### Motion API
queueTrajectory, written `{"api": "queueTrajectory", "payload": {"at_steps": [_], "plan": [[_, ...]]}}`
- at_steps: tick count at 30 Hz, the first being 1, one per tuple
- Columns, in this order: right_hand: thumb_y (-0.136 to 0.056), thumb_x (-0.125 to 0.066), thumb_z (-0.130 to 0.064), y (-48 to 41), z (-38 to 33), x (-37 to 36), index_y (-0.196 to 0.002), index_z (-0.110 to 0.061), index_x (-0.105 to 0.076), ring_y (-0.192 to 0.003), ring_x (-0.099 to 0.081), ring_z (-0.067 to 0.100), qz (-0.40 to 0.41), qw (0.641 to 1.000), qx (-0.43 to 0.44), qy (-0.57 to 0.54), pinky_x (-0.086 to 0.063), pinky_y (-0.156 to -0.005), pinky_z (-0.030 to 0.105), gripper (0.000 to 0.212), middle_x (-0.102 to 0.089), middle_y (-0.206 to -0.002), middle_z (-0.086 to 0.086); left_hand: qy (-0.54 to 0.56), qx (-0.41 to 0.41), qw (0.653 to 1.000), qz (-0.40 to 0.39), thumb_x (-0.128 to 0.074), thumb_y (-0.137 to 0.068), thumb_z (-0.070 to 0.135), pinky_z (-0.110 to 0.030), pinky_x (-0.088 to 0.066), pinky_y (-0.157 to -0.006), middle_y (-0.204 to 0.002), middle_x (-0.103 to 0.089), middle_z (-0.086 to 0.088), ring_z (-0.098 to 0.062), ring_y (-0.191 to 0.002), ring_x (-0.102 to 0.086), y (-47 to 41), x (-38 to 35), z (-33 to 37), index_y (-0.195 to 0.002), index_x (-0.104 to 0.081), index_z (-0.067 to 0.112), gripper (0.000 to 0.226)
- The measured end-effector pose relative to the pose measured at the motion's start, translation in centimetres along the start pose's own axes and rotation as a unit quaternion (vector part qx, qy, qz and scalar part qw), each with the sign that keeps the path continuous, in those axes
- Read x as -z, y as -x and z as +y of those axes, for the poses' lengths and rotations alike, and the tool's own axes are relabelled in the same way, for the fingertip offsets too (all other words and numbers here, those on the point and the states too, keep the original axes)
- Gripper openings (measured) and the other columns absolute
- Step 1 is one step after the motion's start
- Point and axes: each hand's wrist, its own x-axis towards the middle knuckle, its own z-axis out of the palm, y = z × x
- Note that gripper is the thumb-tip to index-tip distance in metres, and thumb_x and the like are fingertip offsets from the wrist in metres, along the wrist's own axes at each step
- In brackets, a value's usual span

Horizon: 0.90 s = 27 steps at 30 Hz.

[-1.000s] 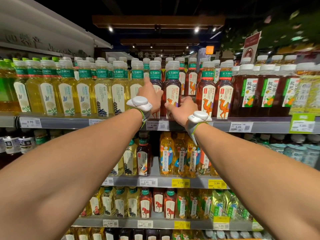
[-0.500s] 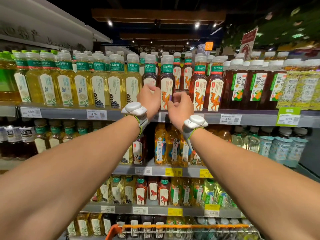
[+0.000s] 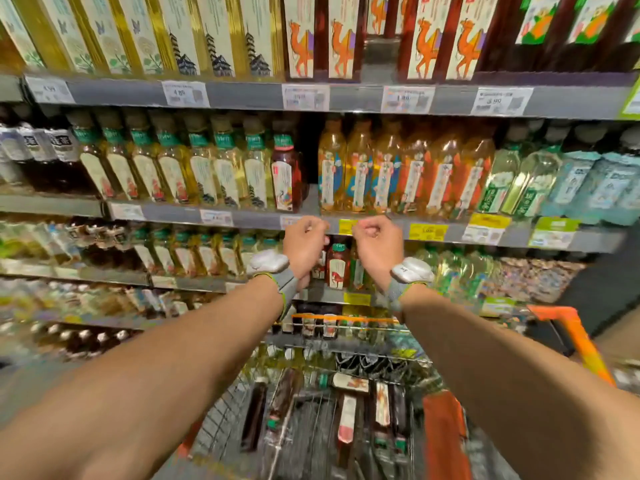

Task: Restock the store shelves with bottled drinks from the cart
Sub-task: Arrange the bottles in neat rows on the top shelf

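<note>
My left hand [image 3: 306,242] and my right hand [image 3: 375,242] hang side by side in front of the second shelf's edge, fingers loosely curled, nothing in either. Both wrists carry white trackers. Above them the dark camel-label tea bottles [image 3: 322,36] stand upright on the top shelf [image 3: 242,95]. Below my arms the wire cart [image 3: 311,427] holds several dark tea bottles [image 3: 254,414] lying flat. The whole view is blurred by motion.
Yellow tea bottles [image 3: 214,36] fill the top shelf's left. The second shelf carries golden and orange-label bottles [image 3: 391,171]. The cart's orange handle [image 3: 575,341] rises at the right. Lower shelves hold more bottles [image 3: 337,268].
Both hands have left the camel-label bottles on the top shelf and dropped toward the cart. My view has tilted down, bringing the cart's contents into sight.
</note>
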Motion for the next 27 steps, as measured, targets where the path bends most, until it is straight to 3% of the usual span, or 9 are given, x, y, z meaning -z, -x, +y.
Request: {"api": "queueTrajectory", "payload": {"at_steps": [2, 4, 7, 10, 15, 20, 22, 24, 27], "plan": [[-0.088, -0.069, -0.013, 1.6, 2.1, -0.7, -0.090, -0.014, -0.070, -0.073, -0.061, 0.016, -0.014, 1.000, -0.027, 0.002, -0.045, -0.066, 0.026, 0.002, -0.063, -0.076, -0.002, -0.011, 0.003, 1.000, -0.011, -0.059, -0.095, 0.015, -0.029, -0.036, -0.059, -0.073, -0.064, -0.004, -0.016, -0.063, -0.051, 0.8, 0.2, -2.2, -0.091, -0.073, 0.011, 0.015], [-0.092, -0.065, -0.009, 3.0, 4.0, -1.4, -0.094, -0.001, -0.071, -0.077, -0.056, 0.021, 0.003, 1.000, -0.030, -0.005, -0.039, -0.066, 0.027, 0.010, -0.061, -0.079, 0.005, -0.030, -0.003, 0.999, -0.028, -0.057, -0.096, 0.013, -0.030, -0.039, -0.063, -0.073, -0.063, -0.004, -0.016, -0.067, -0.053, 1.4, 0.6, -4.0, -0.085, -0.069, 0.012, 0.016], [-0.093, -0.057, -0.019, 5.5, 7.8, -3.2, -0.086, -0.016, -0.070, -0.067, -0.050, 0.011, -0.015, 0.995, -0.049, 0.088, -0.034, -0.056, 0.026, 0.015, -0.058, -0.072, -0.002, -0.042, 0.051, 0.996, -0.054, -0.057, -0.097, 0.020, -0.027, -0.040, -0.058, -0.075, -0.061, -0.001, -0.014, -0.063, -0.052, 1.5, 1.7, -8.4, -0.088, -0.065, 0.013, 0.014], [-0.093, -0.062, -0.026, 7.5, 11.7, -5.3, -0.087, -0.026, -0.070, -0.062, -0.048, 0.003, -0.030, 0.984, -0.098, 0.148, -0.030, -0.048, 0.013, 0.010, -0.056, -0.068, -0.014, -0.046, 0.088, 0.993, -0.058, -0.059, -0.101, 0.028, -0.031, -0.039, -0.055, -0.075, -0.061, -0.001, -0.015, -0.060, -0.049, 1.1, 3.0, -12.7, -0.095, -0.066, 0.018, 0.014], [-0.086, -0.065, -0.024, 10.4, 14.8, -8.5, -0.077, -0.027, -0.068, -0.059, -0.037, -0.001, -0.028, 0.978, -0.131, 0.160, -0.029, -0.057, -0.002, 0.009, -0.053, -0.068, -0.019, -0.065, 0.125, 0.988, -0.060, -0.057, -0.102, 0.023, -0.041, -0.040, -0.069, -0.077, -0.062, -0.008, -0.025, -0.076, -0.053, -0.1, 3.9, -17.7, -0.092, -0.067, 0.013, 0.018], [-0.093, -0.064, -0.024, 12.8, 18.2, -9.4, -0.064, -0.023, -0.051, -0.045, -0.045, 0.000, -0.069, 0.966, -0.190, 0.159, -0.027, -0.048, 0.016, 0.031, -0.047, -0.050, -0.013, -0.081, 0.171, 0.977, -0.098, -0.054, -0.103, 0.016, -0.039, -0.044, -0.073, -0.084, -0.063, -0.017, -0.026, -0.081, -0.054, -0.6, 2.5, -22.2, -0.097, -0.070, 0.005, 0.021], [-0.097, -0.058, -0.023, 13.4, 19.5, -8.8, -0.080, -0.017, -0.063, -0.060, -0.051, 0.002, -0.101, 0.950, -0.233, 0.180, -0.039, -0.062, 0.021, 0.019, -0.058, -0.070, -0.005, -0.097, 0.193, 0.970, -0.112, -0.051, -0.104, 0.016, -0.036, -0.037, -0.071, -0.083, -0.056, -0.020, -0.023, -0.080, -0.048, -0.5, 1.5, -23.5, -0.097, -0.067, 0.002, 0.023], [-0.098, -0.056, -0.017, 13.8, 21.4, -7.9, -0.100, -0.006, -0.069, -0.085, -0.062, 0.022, -0.089, 0.940, -0.275, 0.179, -0.049, -0.080, 0.032, 0.017, -0.067, -0.092, 0.010, -0.117, 0.202, 0.964, -0.129, -0.050, -0.104, 0.022, -0.037, -0.036, -0.068, -0.090, -0.061, -0.030, -0.024, -0.077, -0.048, -0.2, 0.1, -25.2, -0.103, -0.067, -0.002, 0.029], [-0.099, -0.054, -0.008, 14.3, 25.8, -5.9, -0.113, 0.007, -0.064, -0.110, -0.062, 0.039, -0.085, 0.917, -0.356, 0.161, -0.043, -0.083, 0.029, 0.023, -0.067, -0.113, 0.027, -0.125, 0.227, 0.953, -0.158, -0.052, -0.103, 0.028, -0.039, -0.039, -0.068, -0.088, -0.063, -0.022, -0.024, -0.074, -0.051, 0.5, -2.6, -28.0, -0.112, -0.067, 0.002, 0.032]]}}
